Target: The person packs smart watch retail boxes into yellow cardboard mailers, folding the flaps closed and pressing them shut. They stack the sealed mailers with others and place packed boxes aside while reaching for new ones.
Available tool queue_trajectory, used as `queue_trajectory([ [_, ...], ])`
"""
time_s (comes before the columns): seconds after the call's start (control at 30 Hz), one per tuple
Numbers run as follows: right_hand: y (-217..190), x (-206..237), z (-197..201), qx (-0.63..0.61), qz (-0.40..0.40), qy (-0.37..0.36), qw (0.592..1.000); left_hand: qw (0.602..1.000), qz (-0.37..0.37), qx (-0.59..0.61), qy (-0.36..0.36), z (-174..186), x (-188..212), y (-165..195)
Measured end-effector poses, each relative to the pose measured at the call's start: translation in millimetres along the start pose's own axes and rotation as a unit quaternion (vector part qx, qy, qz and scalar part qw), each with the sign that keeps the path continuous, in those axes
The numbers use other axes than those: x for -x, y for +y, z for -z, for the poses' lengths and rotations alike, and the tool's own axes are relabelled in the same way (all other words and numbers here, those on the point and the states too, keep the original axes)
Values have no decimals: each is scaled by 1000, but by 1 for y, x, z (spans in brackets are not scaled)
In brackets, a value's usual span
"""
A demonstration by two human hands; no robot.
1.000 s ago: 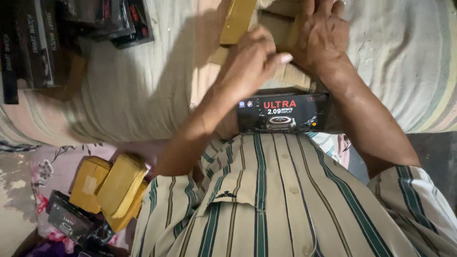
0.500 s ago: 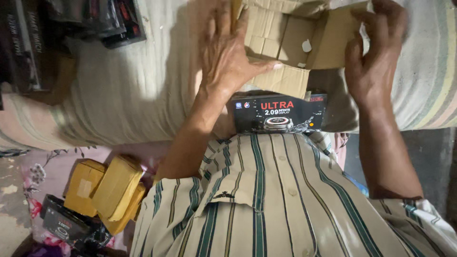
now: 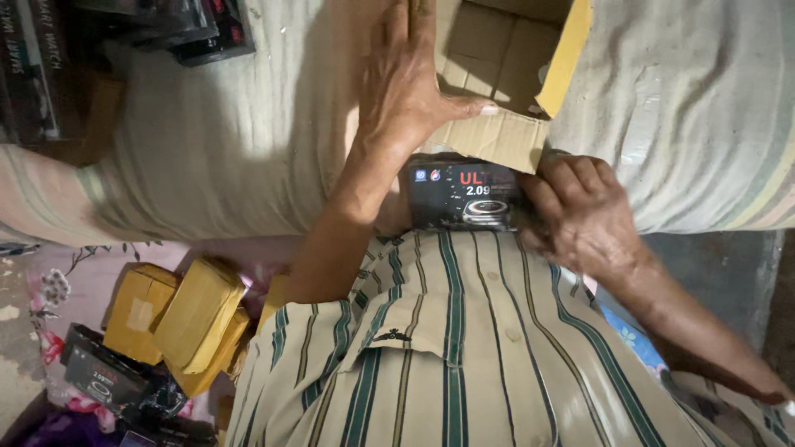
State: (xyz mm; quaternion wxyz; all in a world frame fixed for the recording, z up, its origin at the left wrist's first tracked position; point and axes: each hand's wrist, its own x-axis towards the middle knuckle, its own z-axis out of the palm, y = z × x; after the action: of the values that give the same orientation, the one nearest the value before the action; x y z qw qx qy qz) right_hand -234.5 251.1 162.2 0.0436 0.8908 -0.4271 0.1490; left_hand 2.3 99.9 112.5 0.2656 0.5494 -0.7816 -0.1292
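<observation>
The black retail box (image 3: 464,194) sits at the middle of my view, lying between the striped shirt front (image 3: 464,348) and the open cardboard carton (image 3: 505,74), its printed face turned up toward the camera — white and red lettering across the top, a round picture under it. My right hand (image 3: 580,211) is on its right end, fingers curled over the edge and closed around that corner, which looks to me like a grip meant to lift or slide it. My left hand (image 3: 410,83) lies flat with fingers together and the thumb stretched out to the side, pressing on the near flap of the carton; I judge it is there to keep the flap down and the carton steady. The carton is plain brown inside, with a yellow outer face on the raised flap at the right. All of it rests on a pale striped cloth (image 3: 207,157) over something padded.

Outward — at lower left, a small heap of yellow-wrapped parcels (image 3: 195,319) lies on a flowered sheet (image 3: 50,281), with another black box (image 3: 103,372) just beside them. At the upper left edge more dark boxes (image 3: 199,29) are stacked, too shadowed to tell apart.
</observation>
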Motion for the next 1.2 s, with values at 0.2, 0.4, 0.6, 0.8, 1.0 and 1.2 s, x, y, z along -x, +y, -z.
queue_trajectory([
  [0.2,-26,7,-8,-63,-85,-74,992,1000,8,-3,-17,7,1,0],
  [0.4,-43,10,-9,2,-284,4,959,999,21,41,-9,4,3,-4],
  [0.6,-29,50,-48,-314,-372,12,873,999,-3,48,12,-9,3,-14],
  [0.8,23,77,36,-288,-420,-85,857,999,-4,43,5,-15,3,-21],
  [1.0,36,50,77,-224,-359,40,905,1000,3,22,1,-16,3,-23],
  [1.2,81,2,59,-243,-295,118,917,999,9,39,9,-13,5,-21],
])
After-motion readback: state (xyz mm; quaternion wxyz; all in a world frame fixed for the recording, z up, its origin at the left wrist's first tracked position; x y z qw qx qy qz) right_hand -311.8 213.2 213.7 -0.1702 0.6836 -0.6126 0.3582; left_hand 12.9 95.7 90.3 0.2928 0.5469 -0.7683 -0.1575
